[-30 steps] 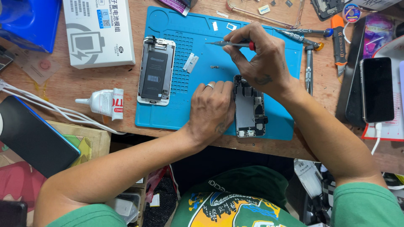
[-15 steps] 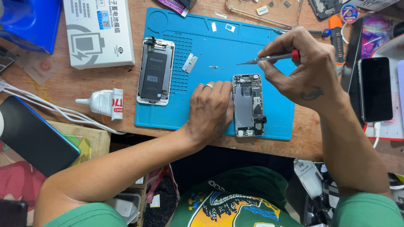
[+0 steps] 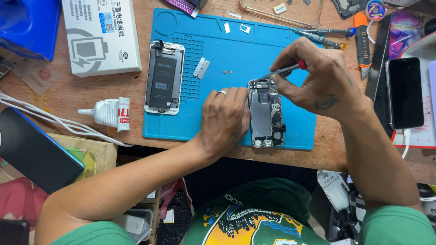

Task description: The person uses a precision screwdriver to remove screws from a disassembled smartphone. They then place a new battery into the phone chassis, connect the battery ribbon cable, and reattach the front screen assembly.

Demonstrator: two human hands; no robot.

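At twelve o'clock of the opened phone [image 3: 266, 113], the right hand [image 3: 318, 77] has returned, grip clamped on a screwdriver [image 3: 284, 70]; the left hand [image 3: 225, 120], grip apart, steadies it.

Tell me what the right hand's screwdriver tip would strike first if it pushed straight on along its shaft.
Likely the top edge of the opened grey phone body: the right hand aims the red-handled screwdriver down-left, its tip right at that corner. Whether it touches is unclear from above. The left hand steadies the phone.

The left hand [image 3: 225, 119] covers the opened phone body's [image 3: 265, 113] left edge. The screwdriver [image 3: 284, 70] tip is too small to tell, perhaps touching it. The blue bin [image 3: 27, 25] is cropped.
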